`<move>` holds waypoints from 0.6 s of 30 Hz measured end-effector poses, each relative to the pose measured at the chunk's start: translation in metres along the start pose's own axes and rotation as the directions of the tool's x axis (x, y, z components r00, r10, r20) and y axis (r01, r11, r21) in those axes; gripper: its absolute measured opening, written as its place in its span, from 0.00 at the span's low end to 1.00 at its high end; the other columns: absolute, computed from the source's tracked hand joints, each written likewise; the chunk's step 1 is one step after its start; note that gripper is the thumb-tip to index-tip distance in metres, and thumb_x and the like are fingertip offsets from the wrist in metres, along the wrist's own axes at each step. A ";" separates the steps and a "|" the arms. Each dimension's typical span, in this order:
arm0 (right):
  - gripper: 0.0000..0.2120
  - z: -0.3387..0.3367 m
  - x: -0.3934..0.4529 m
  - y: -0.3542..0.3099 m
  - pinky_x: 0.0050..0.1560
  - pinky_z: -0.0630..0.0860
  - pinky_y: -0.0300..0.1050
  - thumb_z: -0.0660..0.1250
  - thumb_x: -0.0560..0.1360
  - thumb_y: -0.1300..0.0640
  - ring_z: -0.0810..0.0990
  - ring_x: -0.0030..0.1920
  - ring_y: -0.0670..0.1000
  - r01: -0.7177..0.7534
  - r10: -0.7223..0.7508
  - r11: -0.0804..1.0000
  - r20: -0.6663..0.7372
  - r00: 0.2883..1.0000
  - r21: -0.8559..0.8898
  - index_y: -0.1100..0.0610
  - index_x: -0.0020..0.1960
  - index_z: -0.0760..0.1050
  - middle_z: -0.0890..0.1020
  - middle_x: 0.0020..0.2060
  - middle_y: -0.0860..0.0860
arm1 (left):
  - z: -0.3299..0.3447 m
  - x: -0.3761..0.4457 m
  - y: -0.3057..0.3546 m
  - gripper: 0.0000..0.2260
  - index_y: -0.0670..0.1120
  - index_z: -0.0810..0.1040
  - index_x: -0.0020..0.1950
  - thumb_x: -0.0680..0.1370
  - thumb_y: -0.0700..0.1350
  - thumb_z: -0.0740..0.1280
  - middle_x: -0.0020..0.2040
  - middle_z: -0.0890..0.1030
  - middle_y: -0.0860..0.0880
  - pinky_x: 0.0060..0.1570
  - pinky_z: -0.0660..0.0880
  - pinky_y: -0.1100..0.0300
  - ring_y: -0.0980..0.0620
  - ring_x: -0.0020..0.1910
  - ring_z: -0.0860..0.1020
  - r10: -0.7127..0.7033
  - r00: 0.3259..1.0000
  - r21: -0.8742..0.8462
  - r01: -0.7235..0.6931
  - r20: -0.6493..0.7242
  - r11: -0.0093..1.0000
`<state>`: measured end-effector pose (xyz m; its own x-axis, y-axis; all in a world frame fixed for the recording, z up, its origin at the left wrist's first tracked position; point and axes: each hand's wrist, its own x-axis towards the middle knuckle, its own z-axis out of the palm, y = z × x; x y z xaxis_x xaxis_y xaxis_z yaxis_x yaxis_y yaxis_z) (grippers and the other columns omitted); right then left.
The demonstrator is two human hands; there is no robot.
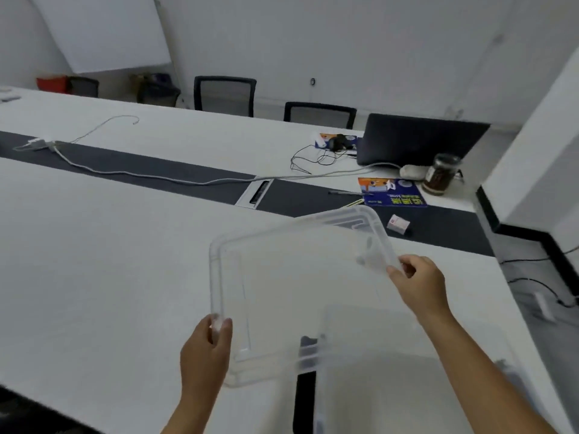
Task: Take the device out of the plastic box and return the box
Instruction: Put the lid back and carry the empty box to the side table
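Note:
Both my hands hold a clear plastic lid (297, 286) flat above the white table (109, 261). My left hand (205, 355) pinches its near left corner, and my right hand (421, 285) grips its far right edge. The clear plastic box (391, 371) stands below and to the right of the lid, at the table's near edge, with my right forearm across it. A dark object (308, 341) shows through the lid beside the box's left wall, and I cannot tell what it is. The frame is blurred.
A dark strip (156, 170) with a grey cable (141, 175) runs across the table. At the far right are a laptop (416, 139), a dark jar (440, 178), a blue booklet (391, 192) and a small pink packet (398, 223). Chairs (224, 95) stand behind the table.

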<state>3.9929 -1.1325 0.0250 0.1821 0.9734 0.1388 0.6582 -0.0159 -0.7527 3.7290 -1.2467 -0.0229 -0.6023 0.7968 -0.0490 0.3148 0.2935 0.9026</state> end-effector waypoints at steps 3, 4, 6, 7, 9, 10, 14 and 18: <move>0.08 -0.051 -0.016 0.049 0.43 0.66 0.45 0.67 0.70 0.65 0.71 0.41 0.58 -0.094 0.094 0.995 -0.043 0.995 -0.012 0.69 0.47 0.75 0.74 0.39 0.59 | 0.035 -0.014 0.019 0.03 0.44 0.76 0.45 0.75 0.41 0.63 0.33 0.75 0.47 0.37 0.69 0.57 0.41 0.39 0.75 0.066 0.989 -0.005 -0.066 0.130 0.998; 0.07 -0.066 -0.024 0.065 0.43 0.66 0.45 0.67 0.70 0.65 0.71 0.40 0.58 -0.120 0.119 0.993 -0.045 0.992 -0.015 0.68 0.46 0.75 0.74 0.38 0.59 | 0.045 -0.020 0.024 0.06 0.43 0.77 0.51 0.75 0.42 0.63 0.34 0.75 0.49 0.41 0.71 0.54 0.42 0.40 0.75 0.062 0.983 -0.019 -0.059 0.175 0.998; 0.03 -0.087 -0.043 0.090 0.42 0.66 0.44 0.67 0.70 0.66 0.71 0.39 0.58 -0.143 0.143 0.989 -0.020 0.990 -0.037 0.64 0.41 0.73 0.73 0.36 0.58 | 0.062 -0.029 0.027 0.16 0.39 0.73 0.61 0.75 0.42 0.63 0.35 0.76 0.49 0.47 0.70 0.53 0.44 0.41 0.74 0.055 0.976 -0.003 -0.056 0.211 0.998; 0.04 -0.095 -0.052 0.102 0.42 0.65 0.44 0.68 0.70 0.66 0.71 0.38 0.57 -0.154 0.154 0.986 -0.010 0.988 -0.056 0.62 0.40 0.72 0.72 0.35 0.57 | 0.068 -0.032 0.027 0.16 0.38 0.72 0.62 0.75 0.43 0.63 0.34 0.76 0.49 0.47 0.69 0.55 0.45 0.41 0.74 0.061 0.975 0.030 -0.069 0.215 0.997; 0.06 -0.106 -0.068 0.120 0.39 0.67 0.41 0.68 0.69 0.66 0.71 0.37 0.58 -0.168 0.168 0.982 -0.002 0.986 -0.084 0.60 0.40 0.71 0.72 0.35 0.57 | 0.078 -0.035 0.026 0.15 0.38 0.75 0.59 0.76 0.45 0.63 0.31 0.75 0.48 0.42 0.67 0.57 0.46 0.38 0.74 0.063 0.969 0.117 -0.093 0.241 0.989; 0.06 -0.109 -0.076 0.128 0.36 0.67 0.35 0.68 0.69 0.67 0.71 0.37 0.58 -0.178 0.179 0.979 -0.001 0.984 -0.101 0.60 0.39 0.71 0.72 0.35 0.57 | 0.081 -0.038 0.026 0.13 0.39 0.76 0.55 0.75 0.46 0.63 0.29 0.74 0.48 0.38 0.66 0.57 0.46 0.36 0.74 0.066 0.962 0.167 -0.113 0.264 0.979; 0.04 -0.116 -0.099 0.146 0.35 0.67 0.31 0.68 0.68 0.67 0.70 0.33 0.58 -0.222 0.221 0.958 -0.021 0.975 -0.182 0.64 0.36 0.74 0.72 0.32 0.56 | 0.087 -0.047 0.025 0.12 0.45 0.72 0.34 0.75 0.48 0.62 0.26 0.70 0.51 0.28 0.63 0.60 0.51 0.28 0.70 0.075 0.941 0.326 -0.187 0.329 0.927; 0.04 -0.115 -0.105 0.143 0.33 0.65 0.45 0.67 0.69 0.66 0.69 0.30 0.57 -0.220 0.221 0.941 -0.025 0.975 -0.258 0.64 0.36 0.74 0.67 0.29 0.48 | 0.096 -0.051 0.024 0.14 0.43 0.68 0.31 0.75 0.47 0.62 0.30 0.73 0.47 0.27 0.62 0.61 0.51 0.29 0.70 0.105 0.935 0.372 -0.236 0.339 0.898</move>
<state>4.1521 -1.2633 -0.0233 0.3414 0.9398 -0.0147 0.7674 -0.2877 -0.5729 3.8376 -1.2296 -0.0396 -0.2816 0.9547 -0.0958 0.6971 0.2722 0.6633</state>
